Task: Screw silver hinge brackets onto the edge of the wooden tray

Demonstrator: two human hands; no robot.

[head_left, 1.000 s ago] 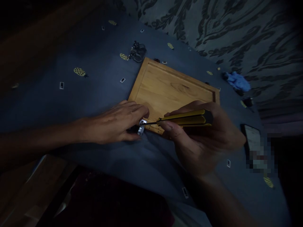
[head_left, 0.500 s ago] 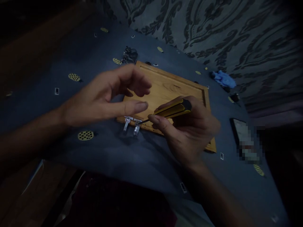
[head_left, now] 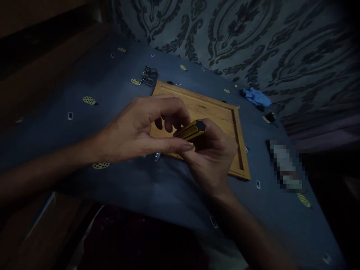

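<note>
A yellow-and-black screwdriver [head_left: 191,129] is held by its handle in my right hand [head_left: 215,157], its shaft hidden behind my fingers. My left hand [head_left: 140,127] curls around the same handle, thumb below and fingers behind, right against my right hand. Under both hands lies a framed wooden panel [head_left: 215,108], flat on the table. At the panel's near edge, a silver metal hinge [head_left: 157,156] partly shows below my left thumb. My left hand covers the rest of that edge.
Dark metal hardware [head_left: 149,76] lies beyond the panel's far left corner. To the right are a crumpled blue cloth [head_left: 257,97], a small black object [head_left: 270,117] and a blurred-out phone [head_left: 284,165]. A pineapple-print cloth [head_left: 118,191] covers the table.
My left hand has moved right and closed in around the screwdriver handle, covering most of the metal hinges. My right hand shows a little further left, and the whole view has shifted slightly.
</note>
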